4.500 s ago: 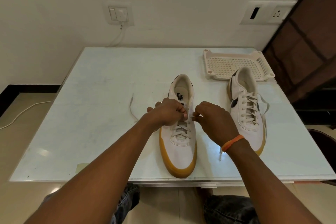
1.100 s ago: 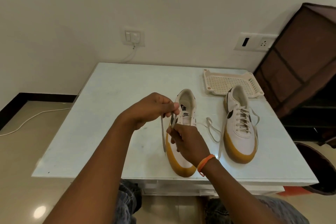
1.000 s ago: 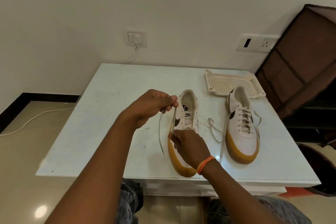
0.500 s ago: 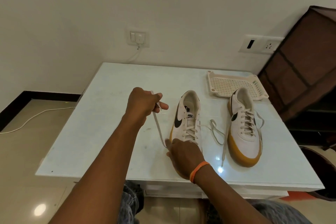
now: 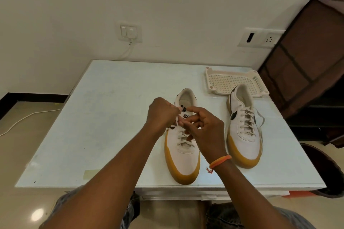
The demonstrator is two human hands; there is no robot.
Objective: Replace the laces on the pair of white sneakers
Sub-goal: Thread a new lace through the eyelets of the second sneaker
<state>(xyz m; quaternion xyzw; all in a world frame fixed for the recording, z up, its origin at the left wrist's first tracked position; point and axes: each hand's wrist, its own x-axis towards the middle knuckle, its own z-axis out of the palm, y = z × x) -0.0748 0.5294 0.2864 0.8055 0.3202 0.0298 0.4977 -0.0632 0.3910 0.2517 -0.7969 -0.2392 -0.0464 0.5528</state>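
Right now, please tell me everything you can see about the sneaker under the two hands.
The sneaker is white, seemingly leather, with a gum-yellow sole and toe wrap, a black swoosh and a black-printed tongue. It stands upright on the table, toe towards the person, left of the other sneaker. Its lace crosses the lower eyelets. The left hand pinches a lace end, and the right hand works at the upper eyelets.

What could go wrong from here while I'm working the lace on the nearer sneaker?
The left hand grips the lace near the tongue while the right hand fingers the upper eyelets; a hard tug might draw the lace unevenly or drag the near sneaker along the table. That sneaker's toe sits close to the table's front edge, so it could slide off.
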